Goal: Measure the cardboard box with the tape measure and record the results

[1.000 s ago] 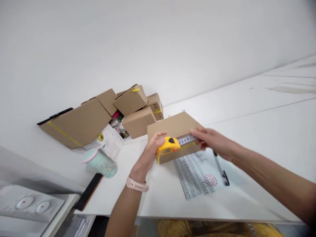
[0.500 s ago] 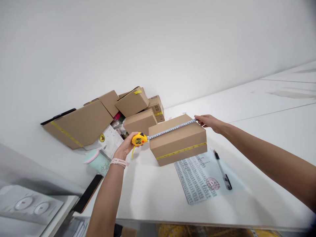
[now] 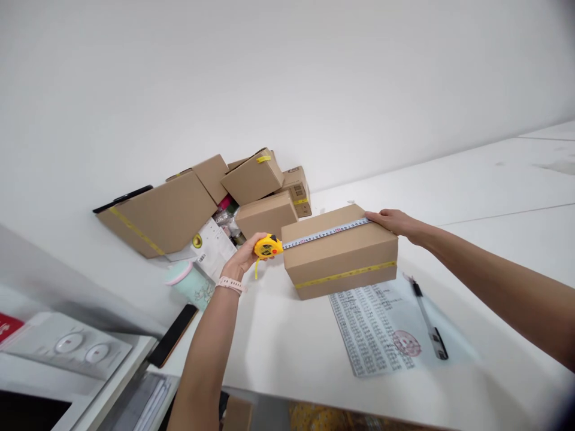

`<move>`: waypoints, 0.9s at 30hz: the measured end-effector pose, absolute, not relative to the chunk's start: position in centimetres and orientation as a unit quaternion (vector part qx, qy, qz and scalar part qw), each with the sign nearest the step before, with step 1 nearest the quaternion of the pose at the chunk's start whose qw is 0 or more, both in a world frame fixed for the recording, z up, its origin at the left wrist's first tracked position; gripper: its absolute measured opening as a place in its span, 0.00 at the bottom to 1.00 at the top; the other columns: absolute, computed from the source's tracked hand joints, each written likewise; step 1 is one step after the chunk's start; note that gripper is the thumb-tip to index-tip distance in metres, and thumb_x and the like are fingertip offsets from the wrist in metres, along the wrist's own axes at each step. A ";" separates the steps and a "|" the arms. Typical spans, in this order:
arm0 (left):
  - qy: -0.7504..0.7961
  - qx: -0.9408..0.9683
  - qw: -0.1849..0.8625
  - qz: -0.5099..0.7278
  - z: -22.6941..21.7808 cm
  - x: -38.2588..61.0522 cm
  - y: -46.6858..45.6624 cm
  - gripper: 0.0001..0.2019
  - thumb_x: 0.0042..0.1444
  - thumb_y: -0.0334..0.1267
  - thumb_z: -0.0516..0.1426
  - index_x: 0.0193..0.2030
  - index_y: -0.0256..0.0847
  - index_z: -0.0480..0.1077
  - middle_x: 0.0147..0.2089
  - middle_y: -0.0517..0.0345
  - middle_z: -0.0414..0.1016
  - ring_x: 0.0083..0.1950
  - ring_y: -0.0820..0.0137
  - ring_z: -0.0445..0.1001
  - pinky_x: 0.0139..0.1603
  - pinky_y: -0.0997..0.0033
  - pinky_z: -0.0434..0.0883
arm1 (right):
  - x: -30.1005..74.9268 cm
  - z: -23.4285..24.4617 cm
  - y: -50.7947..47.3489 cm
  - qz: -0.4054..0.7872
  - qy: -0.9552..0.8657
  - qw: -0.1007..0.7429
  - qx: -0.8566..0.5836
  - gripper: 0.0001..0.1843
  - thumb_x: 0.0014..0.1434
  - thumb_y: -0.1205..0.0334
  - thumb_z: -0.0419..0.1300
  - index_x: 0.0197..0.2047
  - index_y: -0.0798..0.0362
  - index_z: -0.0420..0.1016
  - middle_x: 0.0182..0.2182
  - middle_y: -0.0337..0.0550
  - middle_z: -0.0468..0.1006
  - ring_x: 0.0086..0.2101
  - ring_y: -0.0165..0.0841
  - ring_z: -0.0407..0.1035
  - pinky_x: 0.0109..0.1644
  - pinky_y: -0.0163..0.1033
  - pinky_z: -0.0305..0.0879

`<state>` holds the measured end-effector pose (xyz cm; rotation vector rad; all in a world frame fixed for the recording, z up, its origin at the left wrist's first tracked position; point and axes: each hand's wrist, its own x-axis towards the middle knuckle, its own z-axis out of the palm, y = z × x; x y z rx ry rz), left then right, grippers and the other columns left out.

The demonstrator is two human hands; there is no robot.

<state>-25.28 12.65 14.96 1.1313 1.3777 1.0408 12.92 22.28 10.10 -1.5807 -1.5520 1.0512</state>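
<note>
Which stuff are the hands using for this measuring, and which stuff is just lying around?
In use:
- yellow tape measure, in the left hand
- measuring strip, across the box top, its end at the right hand
- front box

Lying about:
- boxes behind
- mint-green cup
- pen and printed sheet: untouched, though perhaps for notes
</note>
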 end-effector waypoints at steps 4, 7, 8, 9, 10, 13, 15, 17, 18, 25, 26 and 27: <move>0.568 0.473 0.518 0.429 15.0 -25.3 12.7 0.15 0.55 0.45 0.58 0.41 0.35 0.75 0.36 0.48 0.81 0.28 0.65 0.77 0.23 0.72 0.66 | 13.0 10.4 22.0 0.413 -0.602 0.326 -0.601 0.23 0.53 0.36 0.61 0.29 0.50 0.70 0.35 0.55 0.80 0.34 0.45 0.73 0.33 0.47 0.68; 0.569 0.475 0.517 0.429 14.5 -25.4 12.8 0.16 0.56 0.46 0.57 0.42 0.35 0.74 0.35 0.49 0.81 0.27 0.66 0.77 0.23 0.72 0.65 | 13.0 10.4 22.0 0.399 -0.608 0.324 -0.605 0.23 0.54 0.37 0.60 0.28 0.49 0.70 0.34 0.55 0.80 0.33 0.45 0.73 0.34 0.48 0.68; 0.569 0.476 0.515 0.429 14.4 -25.5 12.9 0.16 0.56 0.47 0.57 0.42 0.35 0.74 0.35 0.49 0.81 0.27 0.66 0.77 0.23 0.72 0.65 | 12.9 10.3 22.1 0.392 -0.613 0.324 -0.605 0.22 0.54 0.37 0.60 0.27 0.49 0.70 0.34 0.55 0.80 0.33 0.45 0.73 0.34 0.49 0.67; 0.570 0.478 0.514 0.428 14.2 -25.5 13.0 0.16 0.56 0.47 0.57 0.42 0.35 0.74 0.35 0.49 0.81 0.27 0.66 0.76 0.22 0.72 0.64 | 12.9 10.2 22.2 0.384 -0.618 0.323 -0.605 0.22 0.54 0.38 0.60 0.27 0.49 0.70 0.34 0.54 0.80 0.34 0.45 0.73 0.34 0.48 0.67; 0.569 0.480 0.512 0.428 14.1 -25.5 13.1 0.17 0.55 0.47 0.57 0.42 0.35 0.74 0.34 0.49 0.81 0.27 0.66 0.76 0.22 0.72 0.64 | 12.9 10.2 22.3 0.376 -0.623 0.321 -0.606 0.22 0.55 0.39 0.60 0.26 0.49 0.69 0.34 0.53 0.79 0.34 0.45 0.72 0.35 0.48 0.67; 0.564 0.494 0.506 0.426 14.7 -25.5 12.9 0.18 0.54 0.48 0.59 0.42 0.34 0.74 0.35 0.48 0.80 0.28 0.65 0.77 0.23 0.72 0.65 | 12.7 10.2 22.6 0.340 -0.630 0.322 -0.620 0.20 0.56 0.42 0.61 0.24 0.49 0.67 0.29 0.50 0.77 0.33 0.45 0.71 0.36 0.48 0.65; 0.554 0.511 0.501 0.424 15.8 -25.1 11.9 0.19 0.52 0.47 0.61 0.45 0.34 0.75 0.39 0.48 0.80 0.31 0.65 0.77 0.26 0.73 0.68 | 12.8 10.7 22.8 0.320 -0.626 0.331 -0.629 0.19 0.56 0.45 0.62 0.24 0.49 0.66 0.27 0.50 0.76 0.33 0.45 0.70 0.36 0.48 0.64; 0.538 0.533 0.505 0.414 17.0 -24.3 9.9 0.22 0.50 0.45 0.64 0.49 0.36 0.74 0.44 0.46 0.79 0.36 0.64 0.77 0.30 0.73 0.70 | 13.1 11.7 22.9 0.317 -0.621 0.352 -0.624 0.18 0.58 0.47 0.60 0.25 0.50 0.67 0.29 0.51 0.76 0.34 0.42 0.69 0.37 0.47 0.64; 0.525 0.547 0.516 0.399 17.5 -23.6 8.6 0.24 0.49 0.45 0.66 0.52 0.37 0.74 0.47 0.45 0.78 0.38 0.63 0.77 0.32 0.72 0.72 | 13.2 12.4 23.0 0.320 -0.620 0.366 -0.616 0.17 0.60 0.47 0.58 0.27 0.51 0.67 0.31 0.51 0.76 0.34 0.41 0.69 0.37 0.46 0.65; 0.342 0.511 0.712 0.340 13.1 -13.2 -1.7 0.36 0.36 0.47 0.71 0.56 0.43 0.75 0.53 0.47 0.67 0.42 0.62 0.73 0.36 0.66 0.76 | 11.4 16.5 22.7 0.343 -0.689 0.381 -0.512 0.21 0.60 0.42 0.59 0.28 0.51 0.71 0.35 0.47 0.77 0.37 0.38 0.68 0.41 0.42 0.64; 0.343 0.476 0.711 0.389 11.9 -11.6 -2.4 0.35 0.36 0.49 0.70 0.54 0.41 0.76 0.51 0.47 0.66 0.40 0.63 0.72 0.33 0.66 0.76 | 10.6 16.7 22.8 0.336 -0.703 0.369 -0.506 0.21 0.60 0.42 0.59 0.28 0.51 0.70 0.34 0.47 0.77 0.37 0.38 0.68 0.41 0.42 0.64; 0.348 0.438 0.717 0.416 10.8 -10.2 -2.8 0.35 0.36 0.50 0.69 0.54 0.40 0.76 0.46 0.48 0.68 0.36 0.65 0.71 0.31 0.65 0.76 | 9.9 16.7 22.9 0.326 -0.714 0.359 -0.505 0.21 0.60 0.41 0.57 0.28 0.51 0.71 0.34 0.47 0.78 0.37 0.38 0.68 0.41 0.42 0.64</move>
